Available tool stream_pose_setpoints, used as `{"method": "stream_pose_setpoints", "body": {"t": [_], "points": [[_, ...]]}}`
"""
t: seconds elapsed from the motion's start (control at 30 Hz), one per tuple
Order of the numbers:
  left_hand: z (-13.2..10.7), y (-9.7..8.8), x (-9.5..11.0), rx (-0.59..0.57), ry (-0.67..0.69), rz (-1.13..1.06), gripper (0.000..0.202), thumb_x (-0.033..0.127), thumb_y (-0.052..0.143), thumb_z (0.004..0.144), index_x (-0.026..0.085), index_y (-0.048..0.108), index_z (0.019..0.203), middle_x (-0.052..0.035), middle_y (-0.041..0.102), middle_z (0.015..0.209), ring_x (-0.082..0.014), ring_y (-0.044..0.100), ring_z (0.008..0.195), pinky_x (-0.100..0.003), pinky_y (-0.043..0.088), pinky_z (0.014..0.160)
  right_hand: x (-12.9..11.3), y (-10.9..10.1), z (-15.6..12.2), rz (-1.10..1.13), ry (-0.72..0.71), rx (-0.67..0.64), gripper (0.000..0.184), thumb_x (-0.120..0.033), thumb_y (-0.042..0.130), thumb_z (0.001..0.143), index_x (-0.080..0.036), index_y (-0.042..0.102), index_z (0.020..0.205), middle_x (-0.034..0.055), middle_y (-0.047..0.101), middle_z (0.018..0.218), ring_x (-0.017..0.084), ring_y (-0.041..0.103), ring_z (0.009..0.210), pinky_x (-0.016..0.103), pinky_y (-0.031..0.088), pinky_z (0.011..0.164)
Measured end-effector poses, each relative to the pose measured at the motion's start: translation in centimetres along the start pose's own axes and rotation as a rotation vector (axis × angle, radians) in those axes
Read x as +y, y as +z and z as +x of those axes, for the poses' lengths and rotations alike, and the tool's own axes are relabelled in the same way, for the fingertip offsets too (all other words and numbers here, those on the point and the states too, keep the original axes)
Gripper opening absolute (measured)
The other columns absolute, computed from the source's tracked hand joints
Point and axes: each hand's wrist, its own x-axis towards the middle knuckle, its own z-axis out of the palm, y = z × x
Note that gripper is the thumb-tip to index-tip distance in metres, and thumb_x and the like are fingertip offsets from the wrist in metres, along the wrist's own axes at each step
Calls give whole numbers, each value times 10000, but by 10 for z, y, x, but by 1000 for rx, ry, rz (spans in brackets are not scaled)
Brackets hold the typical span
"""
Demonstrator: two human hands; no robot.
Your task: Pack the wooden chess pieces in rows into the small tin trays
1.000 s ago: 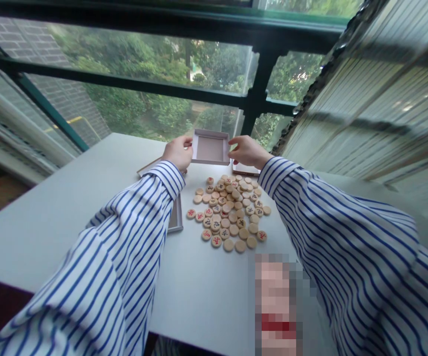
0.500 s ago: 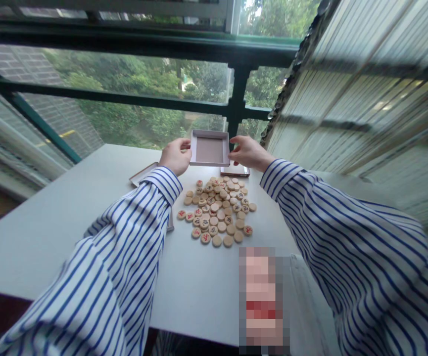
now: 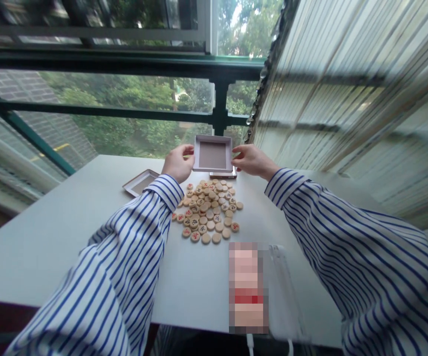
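Window [image 3: 132, 113] along the far side, dark green bars, trees and a brick wall outside; striped curtain [image 3: 328, 89] at right. White table [image 3: 69, 247] fills the middle.

Writing: round wooden discs [image 3: 210, 215] spread in a loose heap at the table's middle, some stacked toward the far side. Several show single characters, some red, some black; others show plain faces. Red ones lie mostly along the left and near edges, with one at the near right. Strokes too small to read with confidence.

Containers: square box [image 3: 213, 155] between the two hands, beyond the heap and in front of the window, tilted so its open side faces the viewer. Pale walls, grey-brown floor. Cannot tell whether its lower edge meets the table. Shallow tray [image 3: 141, 183] at far left, partly behind the left sleeve [image 3: 120, 257]. Another case [image 3: 223, 175] just behind the box, mostly hidden.

Grip: left hand [image 3: 178, 162] pinches the box's left wall, fingers closed on it. Right hand [image 3: 254, 160] pinches the right wall, thumb and fingers nearly together.

Near right: pixelated patch [image 3: 249, 287], unreadable; translucent slab [image 3: 284, 296] beside it; white cable [image 3: 250, 341] at the near edge.
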Motion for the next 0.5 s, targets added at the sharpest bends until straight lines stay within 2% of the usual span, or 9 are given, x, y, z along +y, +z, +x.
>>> {"method": "stream_pose_setpoints", "body": {"t": [0.2, 0.5], "points": [[-4, 6, 12, 4, 28, -29, 327, 179, 509, 721, 94, 565, 1032, -98, 632, 995, -154, 591, 903, -242, 486, 778, 0, -12, -14, -8, 13, 40, 369, -183, 570, 719, -117, 568, 1082, 55, 667, 793, 116, 605, 628, 176, 447, 554], [-15, 11, 37, 1, 78, -87, 302, 180, 523, 721, 95, 583, 1005, -96, 643, 971, -166, 607, 868, -257, 504, 732, 13, -19, -33, 118, -19, 90, 374, -163, 569, 718, -91, 543, 1084, 66, 662, 752, 105, 588, 542, 194, 447, 506]]}}
